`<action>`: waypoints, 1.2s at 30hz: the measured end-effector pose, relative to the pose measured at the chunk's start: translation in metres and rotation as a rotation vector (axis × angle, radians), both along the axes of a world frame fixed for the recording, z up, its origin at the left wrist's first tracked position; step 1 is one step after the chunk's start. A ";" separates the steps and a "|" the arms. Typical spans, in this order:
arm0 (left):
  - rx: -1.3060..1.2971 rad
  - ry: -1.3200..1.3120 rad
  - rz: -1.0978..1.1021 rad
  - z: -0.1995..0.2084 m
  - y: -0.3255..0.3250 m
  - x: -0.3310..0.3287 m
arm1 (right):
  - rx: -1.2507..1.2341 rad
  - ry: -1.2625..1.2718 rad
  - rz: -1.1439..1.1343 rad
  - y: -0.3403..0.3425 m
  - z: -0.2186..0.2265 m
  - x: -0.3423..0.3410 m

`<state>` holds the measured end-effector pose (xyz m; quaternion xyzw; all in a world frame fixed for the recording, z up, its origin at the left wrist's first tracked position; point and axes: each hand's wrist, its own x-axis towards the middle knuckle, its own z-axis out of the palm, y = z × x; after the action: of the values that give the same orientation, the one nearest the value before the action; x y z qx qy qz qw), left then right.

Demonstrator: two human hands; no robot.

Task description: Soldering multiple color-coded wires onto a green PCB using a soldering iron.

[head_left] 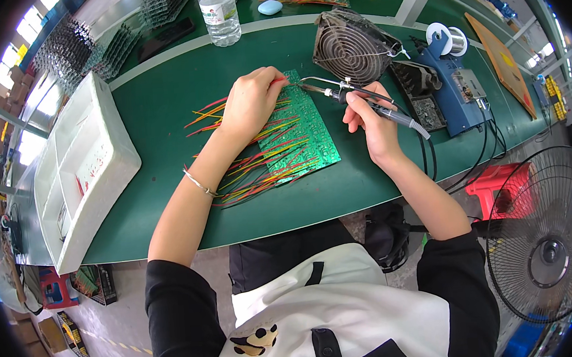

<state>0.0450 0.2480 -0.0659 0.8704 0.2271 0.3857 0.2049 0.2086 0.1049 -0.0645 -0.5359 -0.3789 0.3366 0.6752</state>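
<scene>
A green circuit board panel lies flat on the table, with rows of red, yellow and black wires sticking out to its left. My left hand is over the board's far left part, thumb and fingers pinched on a red wire at the far edge. My right hand is closed round a soldering iron with a thin metal tube along its front. The iron's tip points left, close to my left fingertips at the board's far end. Whether tip and wire touch is too small to tell.
A white foam tray stands at the left. Behind the board are a water bottle, a blue oval object and a small fan with a round grille. A blue soldering station with a solder spool stands right; a floor fan is lower right.
</scene>
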 end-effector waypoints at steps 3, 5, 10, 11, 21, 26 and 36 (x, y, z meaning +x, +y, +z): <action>0.010 0.005 0.000 0.000 0.001 0.000 | 0.017 0.014 -0.013 0.000 0.000 0.000; 0.012 0.006 -0.003 -0.001 0.001 0.000 | 0.022 0.007 -0.031 0.000 0.000 0.001; 0.007 0.015 0.006 -0.002 0.001 0.000 | 0.018 -0.012 -0.051 -0.001 0.000 -0.001; 0.007 0.015 0.005 -0.002 0.001 0.000 | 0.021 -0.005 -0.051 -0.001 0.000 -0.001; 0.041 0.042 -0.005 0.001 0.001 -0.001 | 0.015 -0.012 -0.066 -0.002 0.002 -0.001; 0.066 0.070 0.001 0.010 -0.001 -0.006 | 0.057 0.044 -0.063 -0.003 0.001 0.001; 0.045 0.059 0.047 0.043 -0.021 -0.020 | 0.093 0.068 -0.136 -0.021 0.004 0.001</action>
<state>0.0246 0.2268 -0.0229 0.8804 0.2446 0.3694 0.1692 0.2093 0.0839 -0.0603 -0.5167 -0.3338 0.2902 0.7331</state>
